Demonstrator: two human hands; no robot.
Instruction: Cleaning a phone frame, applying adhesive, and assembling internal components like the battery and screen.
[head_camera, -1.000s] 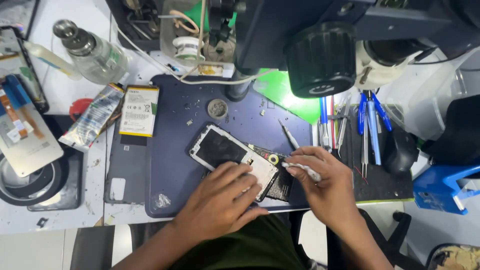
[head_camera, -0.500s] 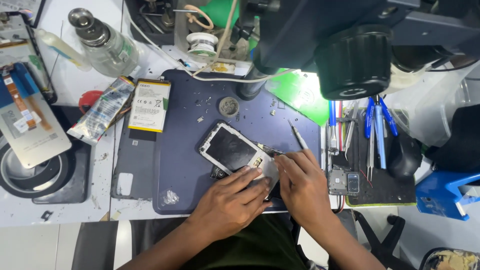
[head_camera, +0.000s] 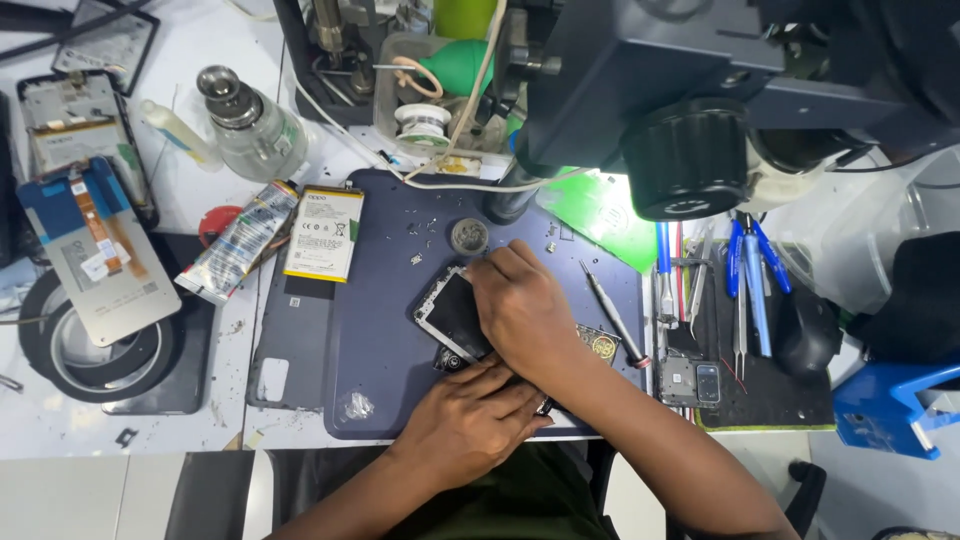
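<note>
An opened phone body (head_camera: 449, 311) with a dark inside lies tilted on the dark blue work mat (head_camera: 380, 340). My right hand (head_camera: 520, 310) lies across its right half, fingers curled over the top edge, covering most of it. My left hand (head_camera: 470, 420) rests just below it at the mat's front edge, fingers bent against the phone's lower corner. What the fingers hold is hidden. A thin screwdriver (head_camera: 612, 313) lies on the mat to the right of my right hand.
A white phone battery (head_camera: 324, 233), a glue tube (head_camera: 238, 243) and a grey back cover (head_camera: 290, 335) lie left of the mat. A microscope head (head_camera: 690, 120) overhangs the back. Tweezers and blue tools (head_camera: 745, 290) stand at the right, a glass bottle (head_camera: 245, 125) at the back left.
My right hand has moved up and left, from the phone's lower right corner onto its top. The left hand slid down toward the mat's front edge. The view shifted slightly.
</note>
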